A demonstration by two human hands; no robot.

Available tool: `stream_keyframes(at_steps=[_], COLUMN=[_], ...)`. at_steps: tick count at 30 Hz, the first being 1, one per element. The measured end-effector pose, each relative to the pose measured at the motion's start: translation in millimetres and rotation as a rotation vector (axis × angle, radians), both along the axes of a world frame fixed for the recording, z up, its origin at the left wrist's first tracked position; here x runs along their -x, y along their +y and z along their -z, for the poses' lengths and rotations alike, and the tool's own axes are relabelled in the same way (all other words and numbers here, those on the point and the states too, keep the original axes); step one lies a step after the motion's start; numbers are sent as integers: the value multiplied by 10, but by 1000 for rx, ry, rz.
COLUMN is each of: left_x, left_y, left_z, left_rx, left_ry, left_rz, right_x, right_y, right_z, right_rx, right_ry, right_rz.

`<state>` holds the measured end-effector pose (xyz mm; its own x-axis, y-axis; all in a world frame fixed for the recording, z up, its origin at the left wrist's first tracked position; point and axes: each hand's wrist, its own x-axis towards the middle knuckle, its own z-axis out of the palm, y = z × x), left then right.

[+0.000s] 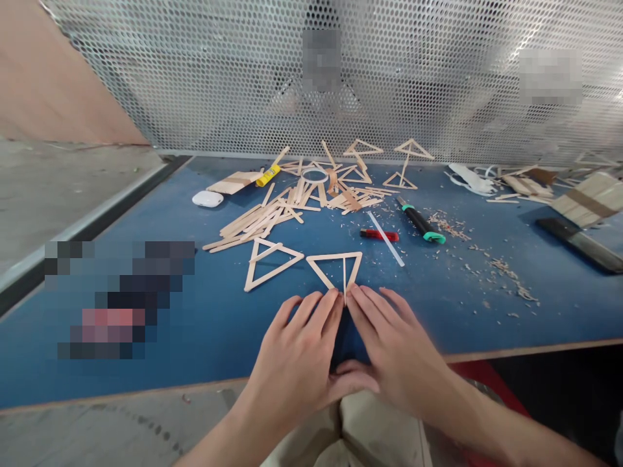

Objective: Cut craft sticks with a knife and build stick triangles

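Observation:
A triangle of wooden craft sticks with a thin middle stick lies on the blue table, its point toward me. My left hand has its fingertips bunched on the left side of that point. From the other side, my right hand presses its fingers, held together, against the same corner. Their fingertips cover the tip, and the thumbs meet low near the table edge. Just left lies a second craft stick triangle with a short cross stick.
Beyond are a pile of loose craft sticks, a yellow glue tube, a white case, a red cutter, a glue stick and a black-green knife. A phone lies right. Perforated metal closes the back.

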<state>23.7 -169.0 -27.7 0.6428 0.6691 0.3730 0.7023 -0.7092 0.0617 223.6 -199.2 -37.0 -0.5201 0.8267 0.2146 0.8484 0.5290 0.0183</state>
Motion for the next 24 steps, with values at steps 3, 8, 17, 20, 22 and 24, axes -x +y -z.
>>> stream_keyframes(at_steps=[3,8,17,20,22,24], left_x=[23,27,-32,-47,-46,-40], left_y=[7,4,-23,-26,-20,-14], left_z=[-14,-20,13,11,10,14], left_rx=[5,-7,-25,-23,-14,-6], left_ry=[9,6,-2,3,17,30], left_rz=[0,0,-8,4,15,23], right_x=[-112,-148,0,13,21,26], right_y=[69,106,24,29,34,34], right_z=[-132,-142,-14,-28,-32,-27], right_rx=[92,38,-49,-53,-47,-45], right_ry=[50,70,-101,-137,-145,-146], right_rz=[-28,-22,-36,-47,-49,-49])
